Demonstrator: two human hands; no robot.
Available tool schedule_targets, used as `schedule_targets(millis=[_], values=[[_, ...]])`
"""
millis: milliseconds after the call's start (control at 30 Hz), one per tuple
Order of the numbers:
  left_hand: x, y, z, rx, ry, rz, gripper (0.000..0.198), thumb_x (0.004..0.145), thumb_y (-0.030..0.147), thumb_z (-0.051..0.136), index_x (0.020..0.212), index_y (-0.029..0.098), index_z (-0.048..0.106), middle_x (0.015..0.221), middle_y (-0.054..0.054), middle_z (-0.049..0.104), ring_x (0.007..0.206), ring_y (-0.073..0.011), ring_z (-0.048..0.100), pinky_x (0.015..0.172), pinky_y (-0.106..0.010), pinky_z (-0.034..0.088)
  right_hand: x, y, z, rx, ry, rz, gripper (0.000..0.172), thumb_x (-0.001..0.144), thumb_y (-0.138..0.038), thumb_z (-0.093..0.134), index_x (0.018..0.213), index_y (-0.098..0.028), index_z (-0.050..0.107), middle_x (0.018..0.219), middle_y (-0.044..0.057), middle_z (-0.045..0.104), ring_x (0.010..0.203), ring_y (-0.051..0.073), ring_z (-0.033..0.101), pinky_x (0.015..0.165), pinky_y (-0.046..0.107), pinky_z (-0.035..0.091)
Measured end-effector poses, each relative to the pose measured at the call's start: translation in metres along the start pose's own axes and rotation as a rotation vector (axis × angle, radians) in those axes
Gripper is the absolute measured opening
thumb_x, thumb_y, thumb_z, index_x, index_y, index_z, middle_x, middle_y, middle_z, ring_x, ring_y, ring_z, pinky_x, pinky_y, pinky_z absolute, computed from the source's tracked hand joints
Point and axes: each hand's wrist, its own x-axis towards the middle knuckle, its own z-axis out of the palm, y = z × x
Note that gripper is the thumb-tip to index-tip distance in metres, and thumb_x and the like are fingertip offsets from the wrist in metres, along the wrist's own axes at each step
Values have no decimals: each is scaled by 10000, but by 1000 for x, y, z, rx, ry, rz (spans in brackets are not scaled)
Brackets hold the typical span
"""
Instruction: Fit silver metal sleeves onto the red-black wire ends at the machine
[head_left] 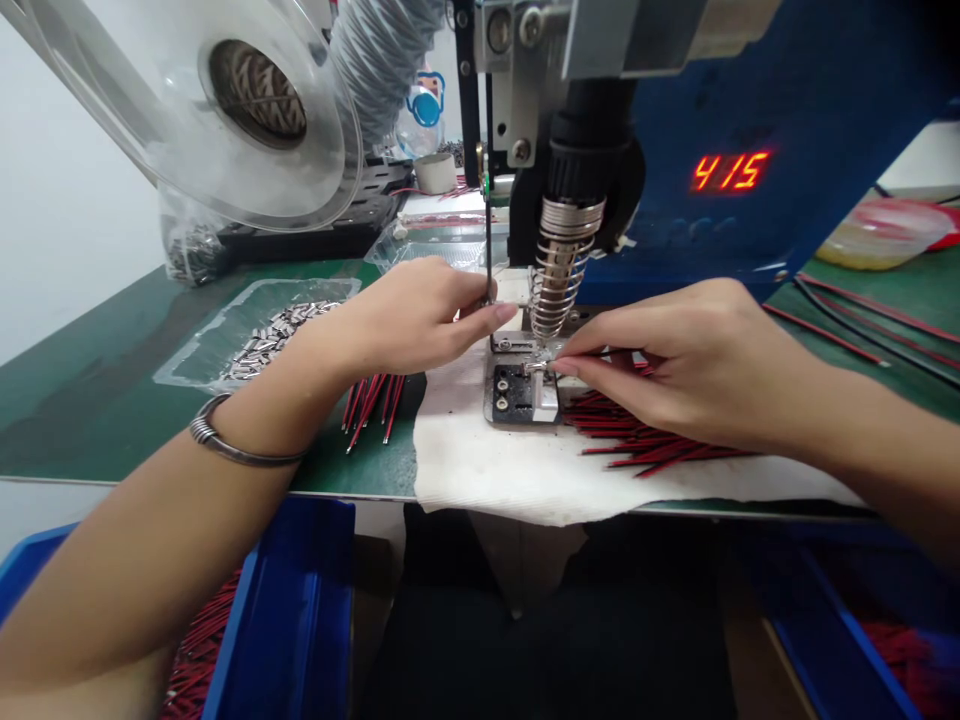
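Small metal part: sat on the metal fixture beneath the coiled tip, mid-desk near the front edge. Right hand: fingertips pinched on that part, above red wires that lay on white cloth. Left hand: fingers drawn together beside the fixture; whether it gripped anything could not be told. Metal sleeves: lay toward the desk's left edge.

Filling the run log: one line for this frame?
left hand: fingertips beside fixture | right hand: fingertips at fixture under coil | red wires: on cloth, under right hand | display: 415

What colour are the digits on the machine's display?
The digits glow red; head view shows them.
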Motion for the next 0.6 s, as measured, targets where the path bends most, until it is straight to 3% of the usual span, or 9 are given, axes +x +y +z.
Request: schedule_targets(millis=[400,600], values=[[0,-1,1,-19,14,21,430,1014,478,398,668,234,474,547,-20,534,531,-158,451,603,-360,315,-1,0,0,26,-5,-58,142,984,-173,639,942,-178,774,858,45,828,653,177,745,611,282,533],[0,0,1,-21,-4,-7,435,1014,485,395,675,230,490,557,-28,546,542,-161,459,604,-353,325,-2,-1,1,32,-29,20,103,983,-203,642,970,-216,743,779,8,801,553,153,684,551,280,470]])
